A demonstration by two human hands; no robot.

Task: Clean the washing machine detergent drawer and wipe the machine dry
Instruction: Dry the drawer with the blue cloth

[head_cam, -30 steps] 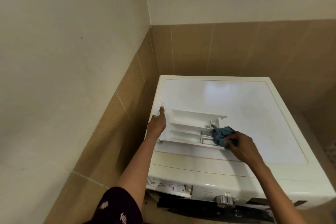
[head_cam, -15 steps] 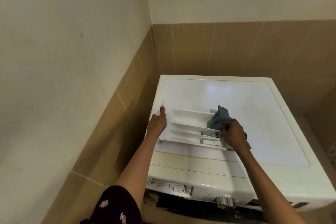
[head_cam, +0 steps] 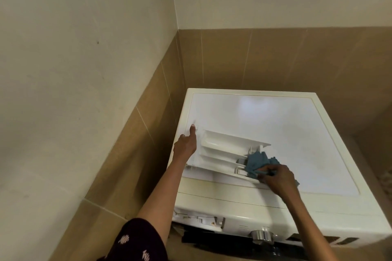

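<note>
Tan tiles and pale walls close in a corner round the washer (head_cam: 275, 129), whose white top serves as a tabletop for the drawer (head_cam: 222, 146); it lies there pulled fully out, near the front left of the top, long side across the view. At the machine's front left the drawer slot (head_cam: 199, 218) gapes, with the knob (head_cam: 262, 235) to its right. The left hand (head_cam: 185, 146) is where it was a second ago, at the drawer's left end, one digit straight up along the front panel and the others hidden behind it, which reads as a grip that steadies the drawer. The right hand (head_cam: 277, 180) is what has moved: half a second ago it held the cloth (head_cam: 256, 161) up by the far channel's right end, and now it has dropped back to the near right corner, fingers bunched round the blue wad and pressing it in. That back-and-forth suggests a scrub of the right end, channel by channel, so the cleaning step is probably under way and the wipe of the machine not yet begun. The drawer's long channels look bare along their left and middle stretches, with no powder that can be made out; at the right end sit small grey fittings (head_cam: 240, 161), partly under the cloth, and whether residue clings there cannot be told
</note>
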